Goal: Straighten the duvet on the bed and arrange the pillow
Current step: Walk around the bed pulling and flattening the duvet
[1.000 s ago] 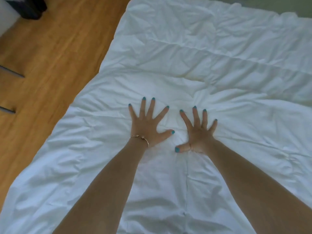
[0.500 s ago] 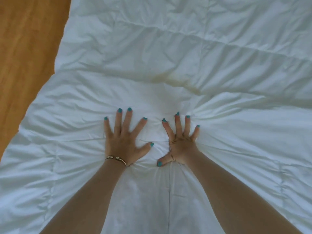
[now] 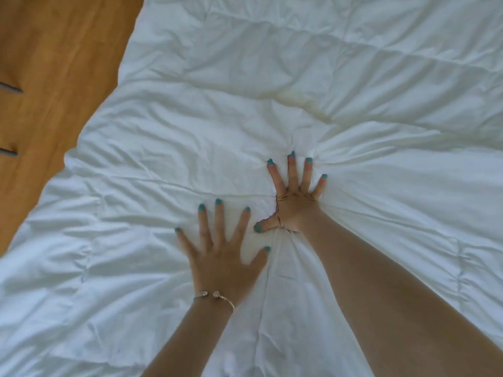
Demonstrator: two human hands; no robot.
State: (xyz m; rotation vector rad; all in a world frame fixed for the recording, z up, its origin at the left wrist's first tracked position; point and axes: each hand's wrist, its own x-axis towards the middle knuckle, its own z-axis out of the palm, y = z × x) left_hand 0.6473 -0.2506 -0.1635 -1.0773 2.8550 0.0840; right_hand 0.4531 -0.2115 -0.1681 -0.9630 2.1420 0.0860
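Matt white quilted cloth duvet (image 3: 299, 63), smooth wood floor (image 3: 60, 50), metal bracelet (image 3: 215, 296)

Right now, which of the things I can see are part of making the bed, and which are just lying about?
Part of the job:
- white duvet, wrinkled
- left hand, flat on the duvet, fingers spread
- right hand, pressing flat further up

Not part of it:
- wooden floor
- two grey bars at the left edge, unclear what they are
- bracelet on the left wrist

No pillow is in view.

White quilted duvet (image 3: 190, 148) spread flat, filling the view from 12 to 6 o'clock, creased, wrinkles fanning from a bunched pucker just past centre toward 1 o'clock, faint yellowish stain beyond it
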